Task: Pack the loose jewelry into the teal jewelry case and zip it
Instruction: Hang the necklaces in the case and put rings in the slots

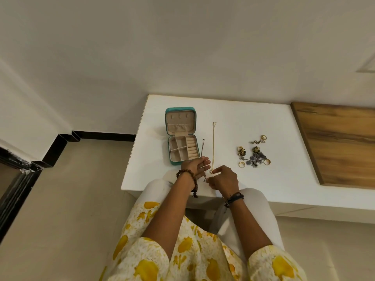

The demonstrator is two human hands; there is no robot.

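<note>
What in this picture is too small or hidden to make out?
Head view only:
- The dark chain's pendant: too small, partly behind the right hand's fingers.
- The jewelry pile: pieces overlap, too small to count.
- The left hand's palm: faces away.
- The teal case's zipper: too small.

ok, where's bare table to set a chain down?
Bare: the table behind the teal case, and the strip between the gold chain and the jewelry pile. Crowded: the near edge by both hands, and the pile itself.
</note>
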